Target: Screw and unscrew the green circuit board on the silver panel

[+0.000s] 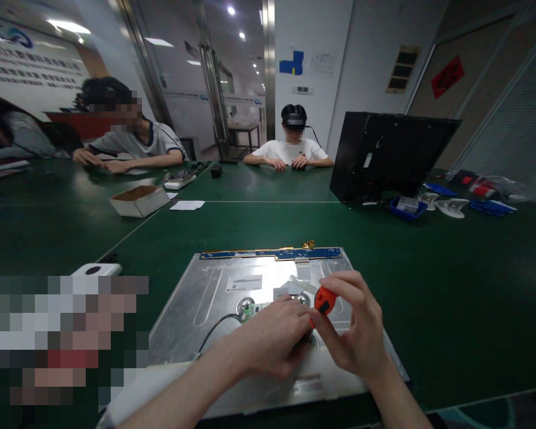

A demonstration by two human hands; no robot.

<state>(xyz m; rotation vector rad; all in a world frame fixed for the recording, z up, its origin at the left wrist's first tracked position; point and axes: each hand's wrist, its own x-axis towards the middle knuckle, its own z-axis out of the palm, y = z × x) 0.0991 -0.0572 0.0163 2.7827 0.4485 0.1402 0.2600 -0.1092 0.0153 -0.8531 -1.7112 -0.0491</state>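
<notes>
A flat metal panel [214,286] lies on the green table, with a blue circuit strip [259,254] along its far edge. A small green board [252,311] with a black cable sits on its middle. My right hand [357,322] pinches a round orange and black object [325,300] between thumb and fingers, above the panel. Beside it, my left hand [274,333] is closed low over the panel, its fingertips near the orange object; what it holds is hidden. A pale strip [304,286] shows just behind the hands.
On the green table [250,220] stand an open box [139,201] at the left and a large black monitor-like casing [388,155] at the back right, near a blue tray [408,207]. Two people sit across the table. A white device [97,270] lies at the left.
</notes>
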